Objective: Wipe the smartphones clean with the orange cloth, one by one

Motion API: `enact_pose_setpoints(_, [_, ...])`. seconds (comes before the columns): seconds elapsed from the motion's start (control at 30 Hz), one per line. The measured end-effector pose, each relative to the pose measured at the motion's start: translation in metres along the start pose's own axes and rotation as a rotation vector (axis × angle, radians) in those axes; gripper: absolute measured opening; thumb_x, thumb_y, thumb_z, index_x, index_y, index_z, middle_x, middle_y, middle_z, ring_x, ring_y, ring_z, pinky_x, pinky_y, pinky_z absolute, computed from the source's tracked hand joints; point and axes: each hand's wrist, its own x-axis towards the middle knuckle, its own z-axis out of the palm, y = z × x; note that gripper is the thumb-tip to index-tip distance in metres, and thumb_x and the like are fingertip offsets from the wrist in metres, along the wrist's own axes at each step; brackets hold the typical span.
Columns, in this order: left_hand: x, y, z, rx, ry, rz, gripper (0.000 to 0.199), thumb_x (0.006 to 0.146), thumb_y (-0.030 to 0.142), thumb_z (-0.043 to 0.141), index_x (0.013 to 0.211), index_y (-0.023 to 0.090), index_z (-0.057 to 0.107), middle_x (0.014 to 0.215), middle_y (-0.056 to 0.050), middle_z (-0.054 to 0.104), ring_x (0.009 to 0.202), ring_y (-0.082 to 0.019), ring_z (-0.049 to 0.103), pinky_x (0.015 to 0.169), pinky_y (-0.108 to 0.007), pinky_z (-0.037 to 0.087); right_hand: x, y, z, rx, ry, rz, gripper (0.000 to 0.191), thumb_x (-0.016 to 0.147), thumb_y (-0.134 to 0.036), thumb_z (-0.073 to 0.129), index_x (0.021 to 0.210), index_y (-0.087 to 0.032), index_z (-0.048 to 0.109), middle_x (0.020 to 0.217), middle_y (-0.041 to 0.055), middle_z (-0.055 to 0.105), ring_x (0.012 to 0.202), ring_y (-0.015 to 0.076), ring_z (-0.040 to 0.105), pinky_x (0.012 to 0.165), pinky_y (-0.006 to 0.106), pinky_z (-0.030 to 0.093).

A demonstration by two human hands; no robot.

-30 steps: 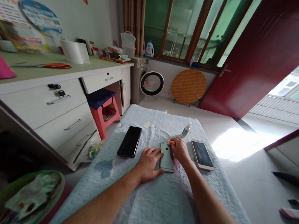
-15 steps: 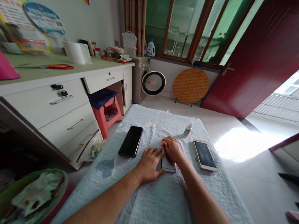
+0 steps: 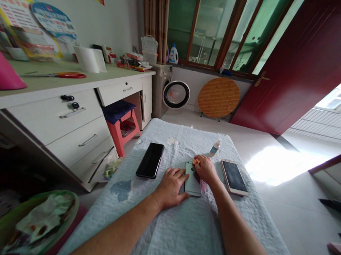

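A grey phone (image 3: 192, 182) lies on the quilted light-blue cloth, its back facing up. My left hand (image 3: 171, 186) rests along its left edge, fingers spread and pressing on it. Bunched in my right hand (image 3: 206, 169) is a small orange cloth (image 3: 196, 161), held against the phone's upper right corner. To the left lies a black phone (image 3: 150, 160), screen up. A gold-and-white phone (image 3: 234, 177) lies to the right with its dark screen up. Beyond my right hand stands a small spray bottle (image 3: 215, 147) with a clear cap.
The light-blue cloth (image 3: 205, 236) covers the table. At left are a white desk (image 3: 59, 118), a red stool (image 3: 121, 130) and a lined waste bin (image 3: 74, 210). A washing machine (image 3: 161, 92) with its door open and a round wooden tabletop (image 3: 218, 96) stand behind.
My right hand has slid right with the orange cloth, from the phone's top left to its upper right corner, uncovering the phone's back. My left hand stays put.
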Motion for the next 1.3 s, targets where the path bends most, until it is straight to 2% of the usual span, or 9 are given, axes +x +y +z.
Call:
enact_pose_setpoints(0.13, [0.0,0.0,-0.001,0.002,-0.007,0.0,0.066,0.077,0.052,0.067,0.133,0.023,0.05,0.143,-0.01,0.045,0.128,-0.032,0.039,0.111,-0.051,0.022,0.007,-0.005,0.003,0.017,-0.047,-0.013,0.028,0.075,-0.01,0.046,0.095,-0.017,0.065,0.092,0.0062,0.068,0.087,0.0187,0.057,0.083,0.027,0.036])
enact_pose_setpoints(0.37, [0.0,0.0,-0.001,0.016,-0.032,-0.013,0.065,0.081,0.055,0.061,0.135,0.022,0.047,0.145,-0.01,0.044,0.13,-0.031,0.038,0.111,-0.051,0.021,0.02,-0.026,0.004,0.019,-0.142,-0.07,0.03,0.079,-0.01,0.045,0.101,-0.017,0.064,0.095,0.0053,0.069,0.088,0.0176,0.058,0.083,0.025,0.036])
enact_pose_setpoints(0.63, [-0.001,0.001,-0.003,0.018,-0.025,-0.007,0.067,0.082,0.056,0.06,0.137,0.022,0.045,0.146,-0.009,0.042,0.13,-0.031,0.038,0.111,-0.051,0.022,0.024,-0.033,0.006,0.012,-0.18,-0.152,0.021,0.078,-0.009,0.046,0.084,-0.017,0.064,0.087,0.0037,0.067,0.084,0.0153,0.057,0.084,0.024,0.035])
enact_pose_setpoints(0.8, [-0.001,0.001,-0.001,0.022,-0.006,-0.001,0.065,0.081,0.055,0.061,0.135,0.022,0.046,0.143,-0.01,0.045,0.129,-0.031,0.039,0.111,-0.05,0.023,0.019,-0.023,-0.002,-0.023,-0.163,-0.108,0.021,0.078,-0.009,0.047,0.086,-0.017,0.064,0.088,0.0045,0.067,0.086,0.0159,0.057,0.084,0.025,0.034])
enact_pose_setpoints(1.03, [-0.001,0.0,0.001,0.024,0.007,-0.001,0.067,0.08,0.057,0.061,0.134,0.02,0.048,0.144,-0.01,0.045,0.128,-0.032,0.04,0.11,-0.05,0.024,0.009,-0.005,-0.011,-0.063,-0.147,-0.011,0.023,0.078,-0.01,0.045,0.088,-0.016,0.065,0.084,0.006,0.067,0.081,0.016,0.058,0.074,0.024,0.035])
enact_pose_setpoints(1.17, [-0.001,0.0,0.001,0.023,0.009,0.002,0.066,0.08,0.056,0.062,0.134,0.021,0.048,0.144,-0.01,0.045,0.128,-0.031,0.04,0.11,-0.049,0.024,0.001,-0.005,-0.014,-0.085,-0.128,0.037,0.024,0.082,-0.012,0.043,0.088,-0.016,0.066,0.085,0.0073,0.068,0.081,0.0162,0.059,0.072,0.024,0.034])
enact_pose_setpoints(1.3, [-0.002,0.0,0.0,0.016,0.013,0.02,0.063,0.081,0.057,0.06,0.132,0.021,0.049,0.142,-0.01,0.047,0.127,-0.031,0.041,0.11,-0.049,0.025,-0.009,-0.01,-0.019,-0.1,-0.117,0.116,0.023,0.086,-0.018,0.044,0.086,-0.015,0.067,0.077,0.0076,0.068,0.072,0.0165,0.059,0.064,0.025,0.032])
